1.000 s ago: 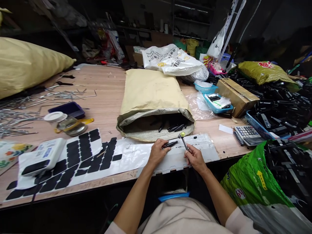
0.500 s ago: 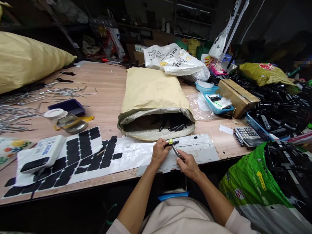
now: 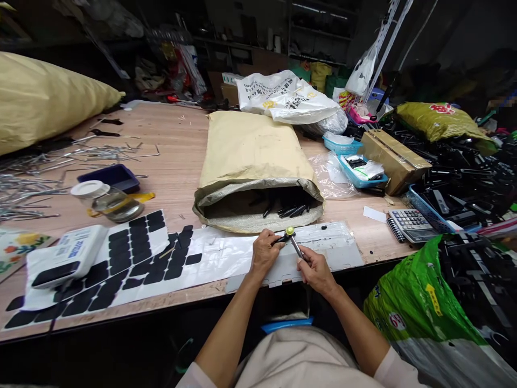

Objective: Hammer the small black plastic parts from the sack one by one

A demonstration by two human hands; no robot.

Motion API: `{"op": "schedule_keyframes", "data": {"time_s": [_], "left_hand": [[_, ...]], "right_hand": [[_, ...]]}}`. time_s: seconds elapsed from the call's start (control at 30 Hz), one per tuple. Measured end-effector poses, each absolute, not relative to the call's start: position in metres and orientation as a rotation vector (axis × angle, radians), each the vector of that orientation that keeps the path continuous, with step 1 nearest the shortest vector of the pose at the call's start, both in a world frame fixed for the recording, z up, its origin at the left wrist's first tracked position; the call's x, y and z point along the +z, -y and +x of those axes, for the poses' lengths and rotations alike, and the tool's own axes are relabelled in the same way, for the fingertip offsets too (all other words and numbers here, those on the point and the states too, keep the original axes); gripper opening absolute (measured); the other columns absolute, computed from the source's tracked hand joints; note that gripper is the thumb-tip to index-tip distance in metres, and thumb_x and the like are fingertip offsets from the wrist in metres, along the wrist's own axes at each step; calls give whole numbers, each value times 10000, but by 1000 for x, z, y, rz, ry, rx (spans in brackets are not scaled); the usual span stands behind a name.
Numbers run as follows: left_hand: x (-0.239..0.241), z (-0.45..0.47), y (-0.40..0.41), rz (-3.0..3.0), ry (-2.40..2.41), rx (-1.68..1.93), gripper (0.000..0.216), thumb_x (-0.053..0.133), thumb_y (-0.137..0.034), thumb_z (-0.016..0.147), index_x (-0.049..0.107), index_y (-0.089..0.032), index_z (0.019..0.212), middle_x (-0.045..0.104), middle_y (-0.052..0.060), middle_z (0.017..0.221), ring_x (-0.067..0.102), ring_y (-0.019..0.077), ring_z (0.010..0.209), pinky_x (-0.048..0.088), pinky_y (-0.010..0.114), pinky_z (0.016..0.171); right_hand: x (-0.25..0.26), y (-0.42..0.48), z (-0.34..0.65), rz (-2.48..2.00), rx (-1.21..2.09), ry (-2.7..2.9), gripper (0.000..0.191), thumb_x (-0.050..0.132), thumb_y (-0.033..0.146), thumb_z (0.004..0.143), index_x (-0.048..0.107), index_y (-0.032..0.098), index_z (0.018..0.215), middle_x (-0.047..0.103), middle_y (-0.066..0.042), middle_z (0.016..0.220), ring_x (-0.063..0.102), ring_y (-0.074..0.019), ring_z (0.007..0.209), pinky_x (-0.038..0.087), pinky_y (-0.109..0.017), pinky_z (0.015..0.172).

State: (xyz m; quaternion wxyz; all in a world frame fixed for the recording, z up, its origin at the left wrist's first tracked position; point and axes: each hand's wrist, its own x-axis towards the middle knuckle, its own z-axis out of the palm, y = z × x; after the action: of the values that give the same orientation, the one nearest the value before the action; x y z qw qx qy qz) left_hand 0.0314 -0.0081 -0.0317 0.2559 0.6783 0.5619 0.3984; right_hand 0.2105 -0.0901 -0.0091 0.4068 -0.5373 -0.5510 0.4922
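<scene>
My right hand is closed around the metal handle of a small hammer. Its round yellow-green face points upward, and its head lies over the far end of a thin black piece. That black piece is pinched in the fingers of my left hand, low over the grey board. Whether the hammer touches it I cannot tell. Just beyond my hands, the open mouth of a tan woven sack faces me, with several slim black pieces inside.
Left of the board lies a white sheet of black stickers under a white scale. A glass jar and loose metal rods are further left. On the right are a calculator, cardboard box and green sack of black parts.
The hammer head has shifted a little right and away from my left fingers, with my right hand moving slightly right. My left hand stays in nearly the same place.
</scene>
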Motion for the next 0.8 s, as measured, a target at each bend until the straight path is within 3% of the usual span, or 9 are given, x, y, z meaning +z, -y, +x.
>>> {"op": "schedule_keyframes", "data": {"time_s": [0.33,0.6,0.8], "left_hand": [[-38,29,8,1930,-1530,1051,128,682,-203,795,751,-202,903,600,17,888,624,181,829,521,296,735],[-37,34,12,2207,-1486,1105,147,611,-146,859,674,-199,981,600,67,989,602,230,959,523,358,864],[-14,30,58,2300,-1122,1306,148,579,-219,936,631,-208,1074,674,72,966,632,218,905,523,365,827]], "right_hand": [[-23,65,232,-1315,1147,1144,473,594,371,891,606,158,1314,594,33,698,499,-77,397,406,-190,351],[-26,61,236,-1268,1190,1129,440,597,365,880,615,164,1271,591,43,682,514,-76,412,398,-167,334],[-25,61,239,-1210,1255,1076,441,614,369,867,610,156,1253,594,47,678,513,-73,398,380,-164,324]]}}
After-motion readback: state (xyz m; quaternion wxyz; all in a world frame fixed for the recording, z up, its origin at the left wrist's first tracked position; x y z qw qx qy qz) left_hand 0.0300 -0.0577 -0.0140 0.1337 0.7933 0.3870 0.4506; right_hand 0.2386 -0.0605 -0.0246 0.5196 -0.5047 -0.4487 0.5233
